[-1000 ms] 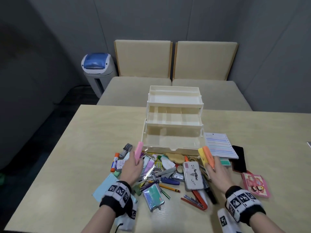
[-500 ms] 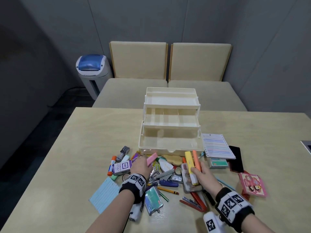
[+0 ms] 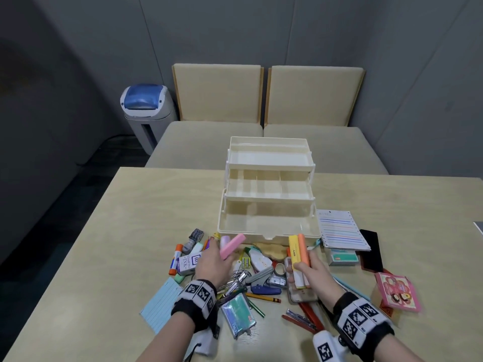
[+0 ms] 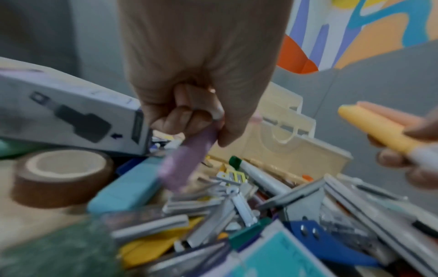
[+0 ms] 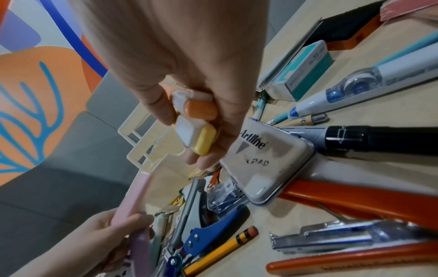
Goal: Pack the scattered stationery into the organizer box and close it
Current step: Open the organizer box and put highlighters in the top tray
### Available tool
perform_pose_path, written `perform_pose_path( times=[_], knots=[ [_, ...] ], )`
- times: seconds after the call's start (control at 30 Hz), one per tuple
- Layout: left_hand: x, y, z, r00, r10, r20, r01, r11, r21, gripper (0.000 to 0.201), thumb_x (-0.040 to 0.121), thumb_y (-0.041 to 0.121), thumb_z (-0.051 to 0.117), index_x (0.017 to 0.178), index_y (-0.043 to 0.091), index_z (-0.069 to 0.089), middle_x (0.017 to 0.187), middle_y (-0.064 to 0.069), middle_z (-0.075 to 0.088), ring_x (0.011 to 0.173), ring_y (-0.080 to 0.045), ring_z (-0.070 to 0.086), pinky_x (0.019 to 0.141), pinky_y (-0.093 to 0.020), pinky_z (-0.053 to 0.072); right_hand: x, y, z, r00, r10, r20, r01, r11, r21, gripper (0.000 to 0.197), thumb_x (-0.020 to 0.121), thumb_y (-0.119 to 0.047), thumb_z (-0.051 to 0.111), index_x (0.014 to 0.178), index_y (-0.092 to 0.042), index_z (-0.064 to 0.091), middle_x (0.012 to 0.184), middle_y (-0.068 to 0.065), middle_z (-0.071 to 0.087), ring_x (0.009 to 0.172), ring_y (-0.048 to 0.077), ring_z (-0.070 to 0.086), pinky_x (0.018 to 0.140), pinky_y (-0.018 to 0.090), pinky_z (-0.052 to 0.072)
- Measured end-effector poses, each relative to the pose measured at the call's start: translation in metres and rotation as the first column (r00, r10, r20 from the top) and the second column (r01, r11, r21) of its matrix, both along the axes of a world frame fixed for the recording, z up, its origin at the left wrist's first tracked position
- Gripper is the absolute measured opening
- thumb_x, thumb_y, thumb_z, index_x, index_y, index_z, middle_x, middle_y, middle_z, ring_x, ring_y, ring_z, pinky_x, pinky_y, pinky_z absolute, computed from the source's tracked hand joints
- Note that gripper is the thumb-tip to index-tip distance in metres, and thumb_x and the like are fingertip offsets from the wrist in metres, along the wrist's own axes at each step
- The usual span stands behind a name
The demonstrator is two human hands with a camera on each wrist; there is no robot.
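The cream organizer box stands open on the table with its three tiers stepped back and nothing in them. Just in front of it, my left hand grips a pink highlighter with a lilac one alongside it, over the left of the stationery pile. My right hand holds a yellow highlighter and an orange highlighter side by side, caps pointing at the box. In the right wrist view their ends, the orange highlighter and the yellow highlighter, sit between thumb and fingers.
Loose stationery lies between my hands: a stamp pad, red stapler, pencil, blue hole punch, tape roll. A lined notepad, a black phone and a pink box lie on the right, blue cards on the left.
My left hand has come down from holding the pink highlighter upright and tilted it right. My right hand has moved left over the stamp pad with its two highlighters.
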State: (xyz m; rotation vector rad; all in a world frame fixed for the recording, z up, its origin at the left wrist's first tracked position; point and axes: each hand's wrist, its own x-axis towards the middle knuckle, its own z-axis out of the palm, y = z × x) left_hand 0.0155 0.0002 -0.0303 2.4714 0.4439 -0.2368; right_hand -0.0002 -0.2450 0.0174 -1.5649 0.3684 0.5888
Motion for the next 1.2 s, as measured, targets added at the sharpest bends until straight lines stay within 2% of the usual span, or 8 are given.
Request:
perform_pose_path(
  times=[0.2,0.33,0.5,0.63,0.73,0.83,0.97,1.2],
  knots=[
    [-0.003,0.025,0.018,0.992,0.122,0.021,-0.124,0.977,0.174,0.026,0.088,0.041,0.049,0.101,0.019,0.057,0.086,-0.001,0.067,0.073,-0.021,0.060,0.062,-0.028,0.048,-0.004,0.008,0.009,0.997,0.079,0.020,-0.079,0.997,-0.013,0.031,0.098,-0.018,0.050,0.125,-0.026,0.037,0.088,0.016,0.061,0.063,0.022,0.062,0.053,0.034,0.055],
    [0.001,0.012,0.019,0.993,-0.070,-0.098,0.098,0.943,0.318,0.031,0.094,0.027,0.049,0.123,0.015,0.048,0.107,-0.007,0.066,0.098,-0.024,0.064,0.069,-0.027,0.044,-0.007,0.011,0.011,0.995,0.098,0.024,-0.098,0.995,-0.018,0.028,0.097,-0.017,0.052,0.122,-0.018,0.040,0.085,0.019,0.062,0.061,0.023,0.062,0.051,0.034,0.054],
    [0.011,-0.007,0.018,0.952,-0.092,-0.290,0.210,0.890,0.405,0.028,0.091,0.018,0.057,0.117,0.012,0.051,0.112,-0.004,0.065,0.104,-0.022,0.063,0.078,-0.030,0.049,-0.010,0.006,0.010,0.988,0.150,0.048,-0.149,0.989,-0.027,0.030,0.096,-0.018,0.053,0.121,-0.023,0.038,0.095,0.023,0.062,0.064,0.024,0.063,0.055,0.034,0.056],
    [0.018,-0.014,0.018,0.912,-0.168,-0.375,0.355,0.781,0.513,0.023,0.095,0.017,0.049,0.116,0.012,0.059,0.117,-0.004,0.065,0.109,-0.020,0.061,0.083,-0.028,0.049,-0.009,0.000,0.010,0.977,0.193,0.089,-0.186,0.979,-0.085,0.037,0.096,-0.017,0.052,0.127,-0.029,0.034,0.096,-0.001,0.059,0.069,0.008,0.061,0.058,0.019,0.054],
    [0.020,-0.017,0.021,0.891,-0.199,-0.408,0.411,0.736,0.538,0.025,0.096,0.012,0.044,0.116,0.012,0.060,0.119,-0.003,0.064,0.110,-0.019,0.061,0.084,-0.027,0.048,-0.008,-0.003,0.012,0.970,0.227,0.086,-0.219,0.971,-0.099,0.038,0.094,-0.014,0.054,0.126,-0.023,0.037,0.092,-0.001,0.057,0.070,0.009,0.060,0.057,0.018,0.053],
    [0.018,-0.015,0.021,0.911,-0.191,-0.366,0.363,0.794,0.488,0.021,0.095,0.017,0.050,0.112,0.014,0.060,0.115,-0.003,0.065,0.106,-0.020,0.062,0.081,-0.028,0.048,-0.008,-0.003,0.013,0.972,0.215,0.093,-0.201,0.969,-0.141,0.033,0.092,-0.012,0.059,0.121,-0.018,0.045,0.093,0.004,0.060,0.070,0.012,0.062,0.054,0.017,0.053],
    [0.010,-0.002,0.021,0.961,-0.150,-0.232,0.239,0.874,0.423,0.036,0.092,0.044,0.053,0.112,0.015,0.051,0.111,-0.003,0.061,0.096,-0.021,0.064,0.072,-0.029,0.050,-0.003,-0.007,0.011,0.979,0.179,0.093,-0.164,0.975,-0.149,0.038,0.088,-0.013,0.065,0.124,-0.015,0.054,0.107,0.009,0.065,0.095,0.027,0.067,0.084,0.049,0.055],
    [0.000,0.017,0.039,0.976,-0.219,0.004,0.205,0.919,0.337,0.034,0.090,0.043,0.053,0.117,0.023,0.046,0.113,0.000,0.052,0.086,-0.018,0.062,0.065,-0.027,0.044,0.020,-0.014,0.026,0.964,0.236,0.123,-0.223,0.969,-0.110,0.036,0.088,-0.015,0.065,0.122,-0.015,0.054,0.106,0.009,0.060,0.070,0.015,0.067,0.056,0.024,0.053]
  ],
)
